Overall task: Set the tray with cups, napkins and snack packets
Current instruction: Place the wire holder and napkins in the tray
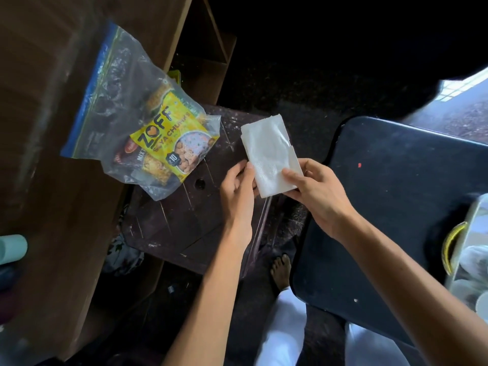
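Head view: a person stands over a dark tray [396, 180], centre right
Napkin [272, 157]: folded, mid-frame, pinched by left hand [237, 186] and right hand [314, 191], likely to flatten it
Snack packets [169, 138]: bagged, upper left

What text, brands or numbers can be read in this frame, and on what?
"ZOFF": yellow snack packet inside the clear zip bag.
"SOYA CHUNKS": same packet, partly creased.
"10": dark badge on that packet.
"MIX...": red packet beneath, cut off.
Smaller print: too blurred.
Napkin, dark tray: none.
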### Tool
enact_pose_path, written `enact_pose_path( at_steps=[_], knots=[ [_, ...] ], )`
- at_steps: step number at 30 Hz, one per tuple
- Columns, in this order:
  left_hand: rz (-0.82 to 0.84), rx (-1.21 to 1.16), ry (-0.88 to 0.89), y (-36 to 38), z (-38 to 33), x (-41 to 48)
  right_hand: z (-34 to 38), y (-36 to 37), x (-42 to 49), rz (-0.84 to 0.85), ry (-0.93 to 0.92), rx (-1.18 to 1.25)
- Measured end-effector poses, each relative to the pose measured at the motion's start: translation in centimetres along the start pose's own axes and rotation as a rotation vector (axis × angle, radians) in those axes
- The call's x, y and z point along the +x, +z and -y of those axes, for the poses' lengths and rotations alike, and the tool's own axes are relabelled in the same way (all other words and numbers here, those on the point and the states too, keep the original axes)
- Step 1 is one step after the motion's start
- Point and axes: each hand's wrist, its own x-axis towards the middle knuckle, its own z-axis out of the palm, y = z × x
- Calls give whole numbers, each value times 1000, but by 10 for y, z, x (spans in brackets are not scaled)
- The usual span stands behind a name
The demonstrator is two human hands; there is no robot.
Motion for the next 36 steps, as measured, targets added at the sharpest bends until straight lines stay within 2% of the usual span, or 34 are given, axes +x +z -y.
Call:
enact_pose_path(
  at_steps=[5, 10, 14, 19, 24, 31, 36],
  knots=[
    [84, 37, 51, 20, 5, -16, -11, -39, -38, 42, 31, 46],
    [207, 125, 57, 46, 16, -48, -19, -83, -77, -11, -2, -85],
    [340, 186, 48, 72, 29, -83, -18, -121, -102, -50, -76, -25],
    [464, 251, 43, 110, 49, -128, -22, -170, -129, -186, -159, -7],
    [571, 317, 38, 147, 63, -160, -36, -220, -160, -348, -134, 39],
    [767, 458, 114, 194, 87, -201, -46, -289, -203, -433, -107, 86],
    [766, 484, 72, 229, 107, -230, -50, -331, -230, -402, -172, 150]
  ],
)
